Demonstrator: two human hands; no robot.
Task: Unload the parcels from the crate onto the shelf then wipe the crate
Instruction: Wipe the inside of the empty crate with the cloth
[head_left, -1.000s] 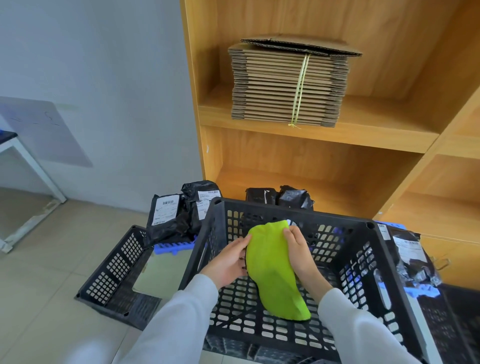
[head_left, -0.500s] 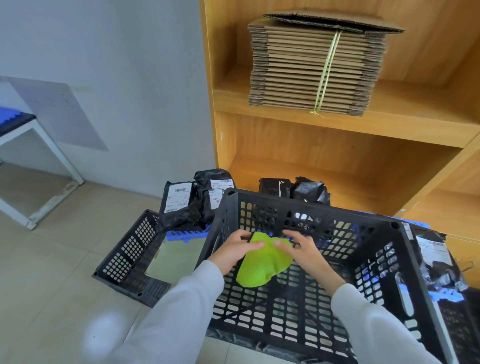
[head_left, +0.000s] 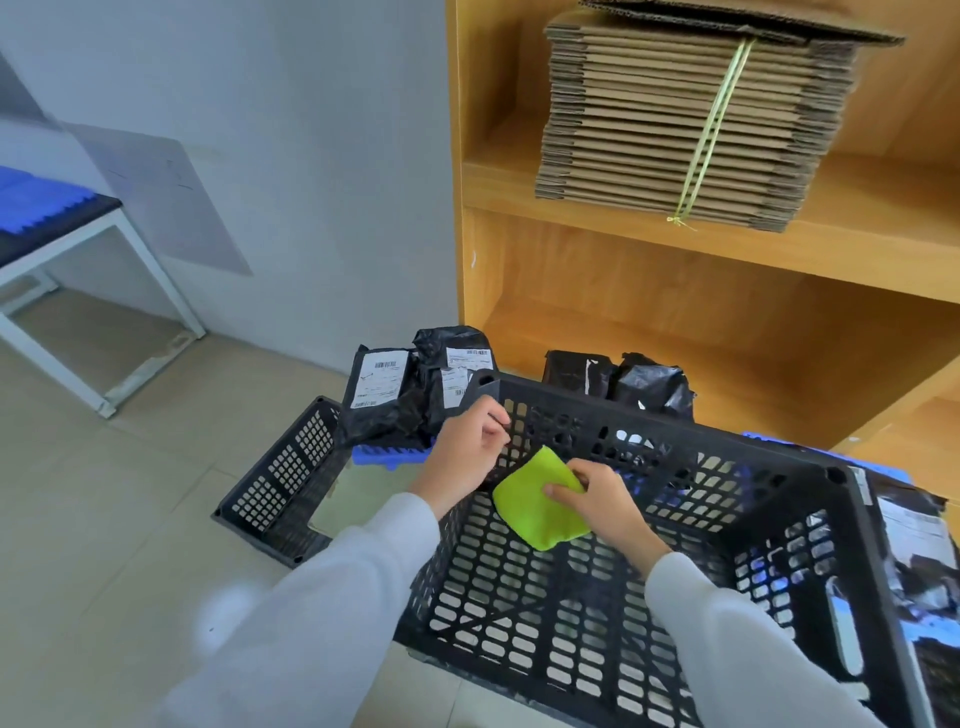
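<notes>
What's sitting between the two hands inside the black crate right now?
In the head view, the green cloth lies between them; the right hand pinches it, the left hand is beside the crate wall.

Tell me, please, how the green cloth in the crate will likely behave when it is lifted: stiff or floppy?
Probably floppy: the green cloth bends under the right hand that pinches it. It looks thin, so likely light. It would hardly slide alone on the crate wall.

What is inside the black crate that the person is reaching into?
Inside the black crate are only a green cloth and the right hand pinching it. No parcels show. The near corners are hidden by sleeves.
</notes>
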